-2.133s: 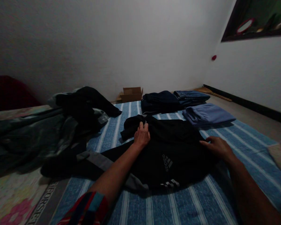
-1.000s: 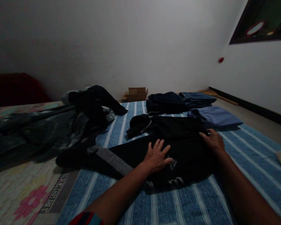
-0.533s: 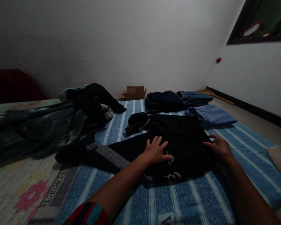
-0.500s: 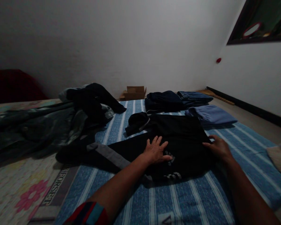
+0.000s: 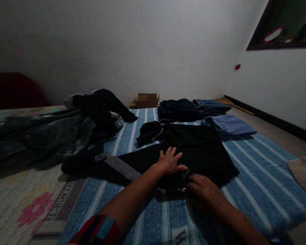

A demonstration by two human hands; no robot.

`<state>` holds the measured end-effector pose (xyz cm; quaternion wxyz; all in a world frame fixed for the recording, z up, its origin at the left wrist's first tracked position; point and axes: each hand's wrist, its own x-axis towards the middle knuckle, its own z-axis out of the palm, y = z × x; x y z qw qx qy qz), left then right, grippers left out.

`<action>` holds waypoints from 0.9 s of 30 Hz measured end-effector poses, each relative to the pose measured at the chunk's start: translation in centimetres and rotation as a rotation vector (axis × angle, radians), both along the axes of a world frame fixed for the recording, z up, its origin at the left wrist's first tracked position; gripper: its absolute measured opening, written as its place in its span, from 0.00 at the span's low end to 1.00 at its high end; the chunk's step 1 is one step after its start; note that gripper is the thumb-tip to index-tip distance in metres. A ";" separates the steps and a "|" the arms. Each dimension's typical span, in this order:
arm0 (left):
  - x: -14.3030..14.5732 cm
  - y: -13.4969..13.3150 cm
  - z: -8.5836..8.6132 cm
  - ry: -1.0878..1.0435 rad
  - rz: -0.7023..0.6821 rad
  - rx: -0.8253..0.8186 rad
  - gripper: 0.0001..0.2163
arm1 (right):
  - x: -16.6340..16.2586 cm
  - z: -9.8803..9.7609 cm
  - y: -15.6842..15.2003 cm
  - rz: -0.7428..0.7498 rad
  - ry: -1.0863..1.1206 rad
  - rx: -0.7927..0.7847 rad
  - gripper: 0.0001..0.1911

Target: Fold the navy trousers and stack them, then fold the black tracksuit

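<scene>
A black long-sleeved top (image 5: 201,143) with a light logo lies on the blue striped sheet. One of its sleeves, with a grey stripe (image 5: 119,166), stretches out to the left, and the other is bunched (image 5: 150,131) at the far side. My left hand (image 5: 170,161) lies flat on the top beside the logo, fingers spread. Close to it, my right hand (image 5: 205,190) is at the near edge of the top, its fingers bent together on the fabric; the fingertips are partly hidden.
Folded dark trousers (image 5: 178,109), folded jeans (image 5: 211,104) and a folded light blue garment (image 5: 229,124) lie beyond the top. A heap of dark clothes (image 5: 91,115) is on the left. A cardboard box (image 5: 146,100) stands by the wall. Beige cloth (image 5: 302,173) lies at the right edge.
My right hand has left the right edge of the top and moved left to its near edge, beside the logo. My left hand has stayed in place.
</scene>
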<state>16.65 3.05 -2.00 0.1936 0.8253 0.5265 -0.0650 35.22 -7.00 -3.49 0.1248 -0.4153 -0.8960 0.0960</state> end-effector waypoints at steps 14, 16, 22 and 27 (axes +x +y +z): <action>1.8 0.0 -1.4 -0.014 0.140 0.241 0.24 | 0.2 1.0 1.1 0.131 -0.216 -0.109 0.10; 1.8 -0.1 -2.0 -0.017 0.138 0.244 0.27 | 0.2 1.2 1.0 0.134 -0.208 -0.122 0.10; 1.5 -0.1 -2.7 -0.028 0.148 0.211 0.30 | 0.3 1.6 1.1 0.118 -0.205 -0.173 0.10; 1.5 -0.1 -2.9 -0.034 0.143 0.237 0.27 | -0.6 1.2 0.7 0.079 -0.174 -0.140 0.08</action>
